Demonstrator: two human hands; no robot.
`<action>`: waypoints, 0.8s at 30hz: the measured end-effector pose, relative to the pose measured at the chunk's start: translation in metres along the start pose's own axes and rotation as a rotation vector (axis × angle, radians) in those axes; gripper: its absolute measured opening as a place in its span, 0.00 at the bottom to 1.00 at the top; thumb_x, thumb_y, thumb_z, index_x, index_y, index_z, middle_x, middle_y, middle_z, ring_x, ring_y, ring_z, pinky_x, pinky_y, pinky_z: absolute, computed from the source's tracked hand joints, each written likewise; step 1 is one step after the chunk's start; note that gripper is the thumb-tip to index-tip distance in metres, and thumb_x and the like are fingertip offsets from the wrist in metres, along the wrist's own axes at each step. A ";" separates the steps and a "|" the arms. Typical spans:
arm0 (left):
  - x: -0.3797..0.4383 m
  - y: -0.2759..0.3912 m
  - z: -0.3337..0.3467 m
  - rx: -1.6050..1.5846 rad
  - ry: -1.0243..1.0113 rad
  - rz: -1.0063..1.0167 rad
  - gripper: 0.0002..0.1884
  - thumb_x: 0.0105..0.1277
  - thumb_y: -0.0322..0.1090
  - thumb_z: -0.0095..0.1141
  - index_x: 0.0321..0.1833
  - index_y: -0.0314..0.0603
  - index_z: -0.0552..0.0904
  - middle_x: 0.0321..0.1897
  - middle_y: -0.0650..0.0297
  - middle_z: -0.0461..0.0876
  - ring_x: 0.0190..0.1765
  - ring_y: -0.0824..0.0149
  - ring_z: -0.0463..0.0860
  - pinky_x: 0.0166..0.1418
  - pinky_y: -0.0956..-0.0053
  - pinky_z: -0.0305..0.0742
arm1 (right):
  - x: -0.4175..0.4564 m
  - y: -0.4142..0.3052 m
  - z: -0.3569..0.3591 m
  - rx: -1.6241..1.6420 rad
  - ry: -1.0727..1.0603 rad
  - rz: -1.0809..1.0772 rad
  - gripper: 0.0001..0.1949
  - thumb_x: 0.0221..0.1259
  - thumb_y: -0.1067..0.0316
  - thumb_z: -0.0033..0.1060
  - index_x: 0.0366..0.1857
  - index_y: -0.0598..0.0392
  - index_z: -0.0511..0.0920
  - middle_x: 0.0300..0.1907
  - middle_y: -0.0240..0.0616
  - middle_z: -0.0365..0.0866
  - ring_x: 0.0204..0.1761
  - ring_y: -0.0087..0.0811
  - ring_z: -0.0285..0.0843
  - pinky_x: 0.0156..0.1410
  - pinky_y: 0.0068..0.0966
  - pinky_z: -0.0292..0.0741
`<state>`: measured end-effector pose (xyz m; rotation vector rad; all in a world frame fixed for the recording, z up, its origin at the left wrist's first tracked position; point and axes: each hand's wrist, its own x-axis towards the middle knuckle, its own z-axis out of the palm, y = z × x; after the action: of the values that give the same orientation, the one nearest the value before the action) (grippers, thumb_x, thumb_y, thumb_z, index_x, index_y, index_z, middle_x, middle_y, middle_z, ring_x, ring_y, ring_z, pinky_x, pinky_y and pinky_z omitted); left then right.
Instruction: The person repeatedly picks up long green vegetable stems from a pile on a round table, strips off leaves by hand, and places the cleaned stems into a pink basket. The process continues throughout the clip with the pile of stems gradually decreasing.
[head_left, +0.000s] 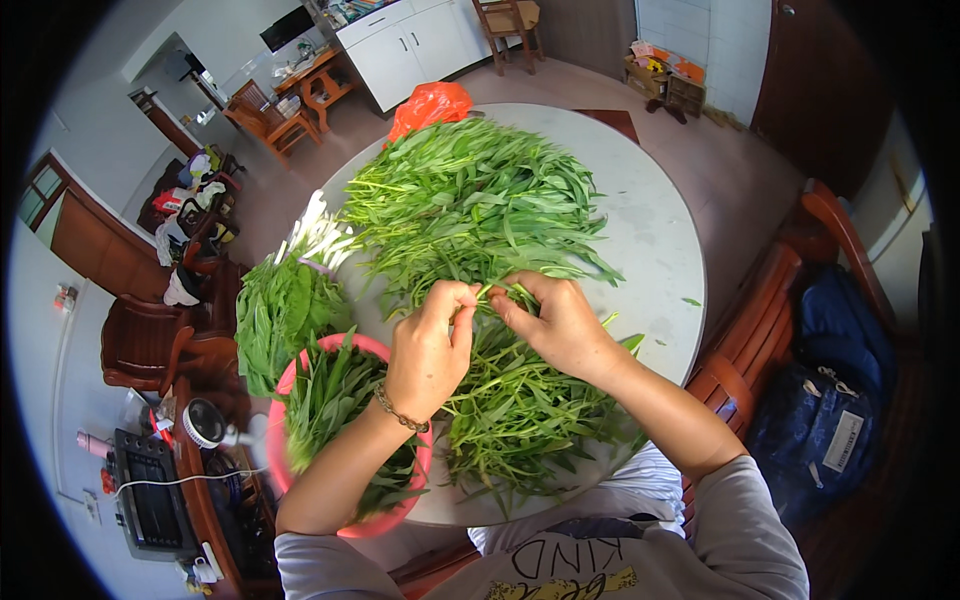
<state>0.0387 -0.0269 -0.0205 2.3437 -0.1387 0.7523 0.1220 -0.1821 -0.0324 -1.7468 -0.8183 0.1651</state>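
Note:
My left hand (435, 349) and my right hand (559, 322) meet over the table, their fingertips pinching a green stem (487, 289) of what looks like water spinach. A large heap of the same long-leaved greens (480, 195) spreads beyond my hands. Nearer to me, below my right hand, lies a looser pile of stems and leaves (525, 412). A pink plastic basin (276, 435) holds more leaves (330, 397), partly hidden behind my left forearm. Beside it, at the left edge, rests a bunch of broad-leaved greens (289, 315) with white stalks (319, 229) and a purple tie.
All of this rests on a round grey table (645, 195). An orange-red plastic bag (431, 105) sits at its far edge. A wooden bench (750, 315) with a dark blue backpack (817, 427) stands to the right. At the left are a wooden armchair (142, 337) and a toaster oven (154, 499).

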 end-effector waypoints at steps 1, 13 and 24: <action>0.000 0.001 0.000 -0.005 0.005 0.006 0.09 0.62 0.20 0.56 0.42 0.38 0.73 0.35 0.51 0.85 0.35 0.49 0.85 0.33 0.64 0.79 | 0.000 0.001 0.002 0.025 0.007 -0.014 0.11 0.62 0.65 0.60 0.41 0.62 0.81 0.14 0.38 0.69 0.17 0.21 0.61 0.23 0.25 0.63; 0.000 -0.014 -0.004 -0.084 -0.002 -0.133 0.10 0.62 0.19 0.56 0.45 0.37 0.76 0.32 0.57 0.85 0.32 0.66 0.86 0.33 0.74 0.77 | 0.011 0.021 0.011 0.604 0.371 0.193 0.08 0.55 0.68 0.57 0.22 0.55 0.70 0.17 0.33 0.71 0.19 0.25 0.69 0.23 0.26 0.65; 0.001 -0.009 -0.019 -0.305 -0.041 -0.347 0.09 0.62 0.15 0.52 0.44 0.32 0.77 0.36 0.59 0.85 0.38 0.72 0.85 0.43 0.79 0.79 | 0.011 0.035 -0.050 0.221 0.002 0.172 0.08 0.65 0.67 0.49 0.38 0.60 0.75 0.22 0.31 0.72 0.21 0.24 0.69 0.28 0.21 0.67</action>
<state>0.0329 -0.0079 -0.0141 2.0193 0.1266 0.4747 0.1706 -0.2193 -0.0424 -1.6055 -0.6227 0.3551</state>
